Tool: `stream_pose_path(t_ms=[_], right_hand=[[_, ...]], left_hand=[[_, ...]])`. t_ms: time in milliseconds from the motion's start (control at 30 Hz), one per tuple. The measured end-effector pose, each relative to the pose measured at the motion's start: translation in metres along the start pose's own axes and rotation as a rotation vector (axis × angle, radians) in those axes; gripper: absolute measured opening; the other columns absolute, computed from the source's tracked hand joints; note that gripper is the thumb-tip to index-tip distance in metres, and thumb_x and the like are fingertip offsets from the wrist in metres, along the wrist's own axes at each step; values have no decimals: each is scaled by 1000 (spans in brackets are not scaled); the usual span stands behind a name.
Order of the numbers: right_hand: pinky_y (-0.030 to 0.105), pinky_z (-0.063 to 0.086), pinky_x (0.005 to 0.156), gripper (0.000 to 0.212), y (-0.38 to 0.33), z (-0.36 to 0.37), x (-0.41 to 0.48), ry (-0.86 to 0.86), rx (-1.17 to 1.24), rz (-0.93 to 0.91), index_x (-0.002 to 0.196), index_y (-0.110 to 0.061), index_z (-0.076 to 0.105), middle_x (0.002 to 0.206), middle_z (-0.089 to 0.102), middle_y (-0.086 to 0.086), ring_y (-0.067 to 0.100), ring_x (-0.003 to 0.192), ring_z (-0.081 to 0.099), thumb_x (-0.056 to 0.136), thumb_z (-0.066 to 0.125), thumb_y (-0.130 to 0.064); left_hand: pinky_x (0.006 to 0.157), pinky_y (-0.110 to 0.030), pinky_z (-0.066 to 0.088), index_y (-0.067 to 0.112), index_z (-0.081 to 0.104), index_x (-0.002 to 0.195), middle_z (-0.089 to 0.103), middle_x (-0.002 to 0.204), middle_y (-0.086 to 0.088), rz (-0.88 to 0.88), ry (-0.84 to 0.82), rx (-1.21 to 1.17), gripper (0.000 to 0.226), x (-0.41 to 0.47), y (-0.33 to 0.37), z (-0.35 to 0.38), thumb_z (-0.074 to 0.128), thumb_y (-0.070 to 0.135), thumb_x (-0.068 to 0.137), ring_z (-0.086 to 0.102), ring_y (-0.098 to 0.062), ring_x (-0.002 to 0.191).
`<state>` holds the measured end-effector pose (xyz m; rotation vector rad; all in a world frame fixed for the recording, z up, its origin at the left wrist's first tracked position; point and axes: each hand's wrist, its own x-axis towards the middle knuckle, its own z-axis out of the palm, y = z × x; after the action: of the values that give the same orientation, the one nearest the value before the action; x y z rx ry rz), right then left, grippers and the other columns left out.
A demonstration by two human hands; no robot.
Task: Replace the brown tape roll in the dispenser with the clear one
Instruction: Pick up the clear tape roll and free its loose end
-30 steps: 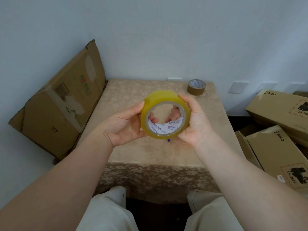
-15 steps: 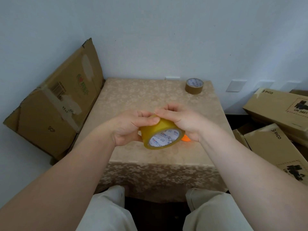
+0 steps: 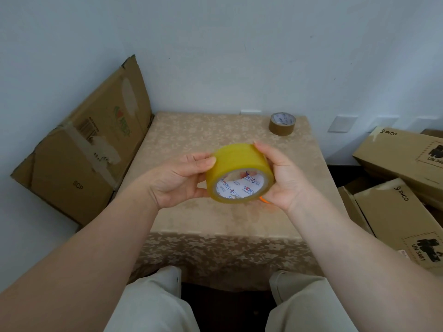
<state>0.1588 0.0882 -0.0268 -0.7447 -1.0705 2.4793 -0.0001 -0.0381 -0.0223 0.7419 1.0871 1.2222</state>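
I hold the clear tape roll (image 3: 237, 161), which looks yellowish with a white printed core, above the middle of the table (image 3: 196, 140). My left hand (image 3: 177, 180) grips its left side, thumb on the outer tape surface. My right hand (image 3: 285, 178) cups its right side, fingers over the top edge. The roll is tilted so its open core faces down toward me. A small orange piece of the dispenser (image 3: 265, 200) peeks out under my right hand; the rest is hidden. The brown tape roll (image 3: 282, 123) lies flat at the table's far right corner.
A flattened cardboard box (image 3: 88, 144) leans against the wall left of the table. Stacked cardboard boxes (image 3: 402, 200) stand to the right. A patterned beige cloth covers the table. My knees are under the near edge.
Both hands have lifted the clear roll back up off the table and turned it, so the outer tape surface faces up and my right hand sits at its side instead of on top.
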Motion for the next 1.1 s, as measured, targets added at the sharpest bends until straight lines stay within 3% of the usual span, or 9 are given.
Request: stream_pose_path(t_ms=[133, 233, 367, 500, 700, 767, 833, 967, 1100], right_hand=[[52, 35, 108, 61, -3, 1, 1, -11, -108, -9, 112, -14, 58, 116, 54, 16, 33, 109, 52, 60, 74, -40], [41, 55, 78, 37, -6, 3, -1, -47, -466, -73, 90, -20, 67, 91, 70, 7, 24, 84, 67, 61, 78, -40], [26, 50, 54, 26, -5, 1, 1, -103, -662, -100, 64, -23, 63, 65, 68, -4, 13, 62, 65, 60, 81, -42], [30, 52, 61, 35, -1, -7, 2, -111, -517, -78, 66, -18, 59, 68, 67, 2, 19, 66, 64, 51, 83, -39], [34, 53, 69, 5, 4, -9, -4, -90, -255, -55, 65, -24, 73, 70, 71, -2, 15, 70, 70, 62, 76, -26], [49, 53, 86, 72, 4, -10, -2, -30, -179, -13, 121, -21, 59, 108, 70, 12, 29, 98, 69, 53, 81, -29], [60, 41, 99, 118, 5, -11, -1, -4, -129, 21, 146, -15, 25, 131, 57, 21, 39, 117, 58, 44, 83, -33], [54, 39, 104, 81, 5, -5, -6, -44, -87, -36, 129, 0, 50, 131, 54, 24, 39, 116, 55, 61, 72, -37], [50, 46, 98, 64, 0, -3, -4, -32, -273, -4, 115, -11, 64, 112, 64, 19, 33, 103, 61, 60, 74, -42]], left_hand=[[76, -38, 57, 12, 66, 110, 71, 90, 2, 2, 20, 1, 63, -1, 0, -1, 85, 36, 55, 66, -11, 90], [75, -36, 55, 15, 68, 100, 68, 93, 1, -48, 90, 204, 41, 0, 2, 5, 77, 31, 64, 62, -13, 92], [82, -36, 51, 16, 70, 105, 68, 106, -2, -84, 115, 333, 45, 2, 5, 9, 72, 33, 63, 61, -13, 100], [78, -32, 53, 23, 73, 97, 71, 99, 5, -81, 89, 309, 30, 1, 5, 6, 76, 23, 67, 64, -9, 95], [82, -31, 54, 24, 72, 100, 72, 96, 7, -47, 65, 215, 37, -2, 5, -1, 78, 23, 63, 65, -9, 93], [85, -33, 50, 22, 71, 103, 71, 97, 7, -33, 56, 188, 44, -2, 4, -2, 82, 25, 60, 63, -10, 95], [87, -35, 47, 19, 69, 108, 70, 101, 4, -29, 50, 156, 48, -2, 3, -3, 81, 24, 62, 60, -13, 99], [86, -36, 46, 19, 69, 107, 70, 97, 6, -35, 38, 74, 66, -3, 2, -6, 88, 37, 47, 63, -8, 93], [77, -29, 49, 20, 71, 95, 71, 86, 7, -48, 77, 140, 40, -1, 4, -1, 81, 29, 58, 62, -8, 84]])
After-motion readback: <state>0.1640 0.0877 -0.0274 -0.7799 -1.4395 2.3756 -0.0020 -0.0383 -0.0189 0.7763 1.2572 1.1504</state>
